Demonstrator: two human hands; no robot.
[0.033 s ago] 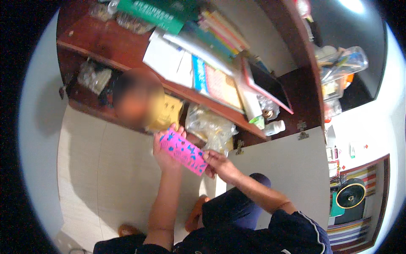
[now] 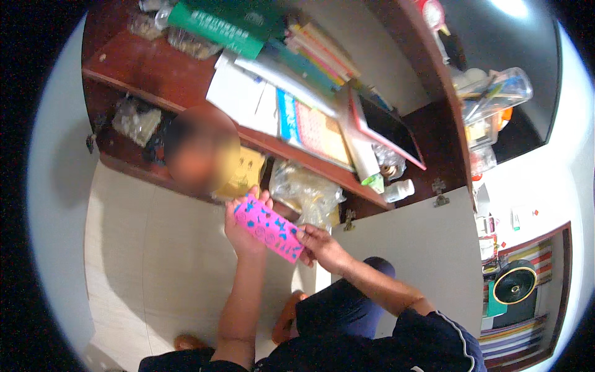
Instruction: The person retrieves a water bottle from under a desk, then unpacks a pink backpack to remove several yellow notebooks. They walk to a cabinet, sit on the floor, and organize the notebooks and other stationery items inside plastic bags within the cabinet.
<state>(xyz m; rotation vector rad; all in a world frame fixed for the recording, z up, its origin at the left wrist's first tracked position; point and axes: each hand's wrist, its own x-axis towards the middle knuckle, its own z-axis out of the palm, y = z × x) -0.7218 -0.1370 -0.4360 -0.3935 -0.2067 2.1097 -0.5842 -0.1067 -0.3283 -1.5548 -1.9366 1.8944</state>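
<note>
A flat pink rectangular card [image 2: 268, 228] with small blue figures is held between my two hands, tilted down toward the right. My left hand [image 2: 243, 229] supports its left end from beneath, with fingertips showing past the upper edge. At the other end, my right hand [image 2: 323, 248] pinches the card between thumb and fingers. Just beyond my left hand, a yellow package [image 2: 245, 173] with line drawings lies in the low compartment of the cabinet. Clear plastic bags [image 2: 304, 189] sit beside it.
On the brown shelf [image 2: 133, 65] lie papers [image 2: 242, 96], a blue-edged booklet [image 2: 316, 127], a green box [image 2: 217, 31] and a red-edged tablet-like slab [image 2: 390, 127]. A white bottle [image 2: 398, 190] stands near an open white cabinet door [image 2: 421, 248] on my right. A round blurred patch [image 2: 201, 152] hides part of the cabinet.
The view has shifted slightly, and the pink card sits a little lower in it. Both hands keep their hold.
</note>
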